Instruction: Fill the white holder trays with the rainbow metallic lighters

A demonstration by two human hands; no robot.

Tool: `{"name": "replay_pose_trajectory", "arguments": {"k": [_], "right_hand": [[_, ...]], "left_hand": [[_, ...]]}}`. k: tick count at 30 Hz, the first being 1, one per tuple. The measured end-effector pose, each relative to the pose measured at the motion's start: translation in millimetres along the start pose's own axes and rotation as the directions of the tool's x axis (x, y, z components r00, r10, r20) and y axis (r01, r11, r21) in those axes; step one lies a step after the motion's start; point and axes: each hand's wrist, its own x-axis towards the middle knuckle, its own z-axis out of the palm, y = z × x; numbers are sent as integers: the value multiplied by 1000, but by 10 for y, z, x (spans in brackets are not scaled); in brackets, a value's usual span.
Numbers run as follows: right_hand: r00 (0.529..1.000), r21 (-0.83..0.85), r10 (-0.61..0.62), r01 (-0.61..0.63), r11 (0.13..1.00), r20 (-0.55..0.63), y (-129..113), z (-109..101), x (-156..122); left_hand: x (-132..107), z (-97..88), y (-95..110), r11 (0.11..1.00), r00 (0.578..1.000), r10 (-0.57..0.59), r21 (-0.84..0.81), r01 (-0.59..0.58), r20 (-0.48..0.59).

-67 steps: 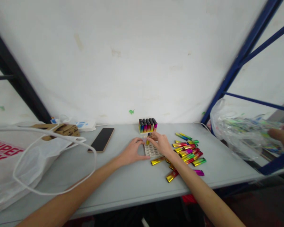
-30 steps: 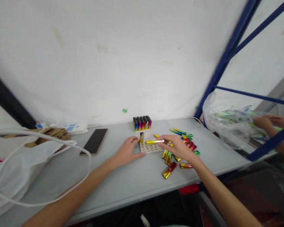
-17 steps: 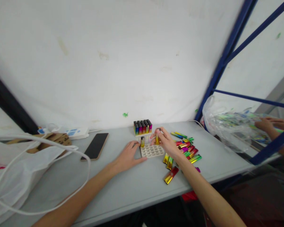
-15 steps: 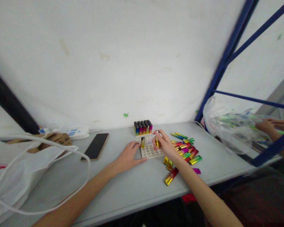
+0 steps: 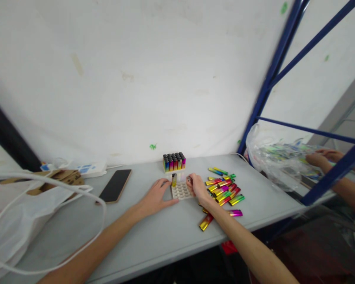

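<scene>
White wall behind, blue steel racking (image 5: 266, 85) on the right, grey worktop (image 5: 153, 232) under your arms. Step in hand, as I read it: standing lighters up in the white plastic grid tray (image 5: 180, 192) mid-worktop.

Your left hand (image 5: 155, 197) lies flat and released, fingertips touching the tray's left edge, bracing it and grasping nothing. Your right hand (image 5: 197, 188) is pinched on a small dark-capped lighter (image 5: 189, 180) at the tray's far right corner. Your fingers hide most of its body, so I can't tell whether it sits in a cell.

Next move, my judgement, calls for: lighter upright, lined over one open cell, pushed straight down, with the left hand stopping the tray from sliding.

Containers:
- The grid tray holds one upright gold lighter with a black cap (image 5: 174, 180) at its far left corner; the other visible cells look empty.
- Just behind it stands a second tray packed full of rainbow-coloured black-capped lighters (image 5: 174, 162), all upright.
- Loose metallic multicoloured lighters (image 5: 223, 188) lie heaped on the worktop just right of your right hand, in nothing. A gold-and-red lighter (image 5: 206, 222) lies apart near the front edge.
- The clear plastic bag (image 5: 272, 161) at far right holds coloured items, too blurred to name; another person's hand (image 5: 316, 159) is at it.
- The white carrier bag (image 5: 14, 221) is on the left, contents hidden.
</scene>
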Motion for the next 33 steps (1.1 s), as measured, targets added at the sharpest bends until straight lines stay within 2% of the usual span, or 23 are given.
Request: {"name": "replay_pose_trajectory", "arguments": {"k": [2,4,7,11,15,18,22,27,33], "right_hand": [[999,72,23,-25,997,30,-2,-18,10],[994,149,20,-36,988,108,-6,-31,22],[985,188,-80,50,981,152,-11,-43,27],[946,-6,-282,287,958,162,-35,-70,-12],[877,-198,-428,469,861,218,-77,-95,-66],[884,-315,-427,466,827,189,-123,-100,-87],[896,-305,-424,444,842,132,-178,-104,-90],[854,-336,-437,515,789,283,-134,-111,-82],[845,-471,-404,532,704,351,-130,-55,-31]], "left_hand": [[-1,0,2,1000,1000,3,0,-3,-4],[0,0,3,1000,1000,6,0,-6,-3],[3,2,3,1000,1000,9,-5,-9,2],[3,12,5,1000,1000,-4,-16,4,6],[-2,14,30,1000,1000,-9,-25,9,-5],[-5,9,48,1000,1000,-2,-23,2,-9],[-7,8,50,1000,1000,9,-25,-9,-13],[-7,11,43,1000,1000,13,-15,-13,3],[-5,21,33,1000,1000,-5,-7,5,17]]}}
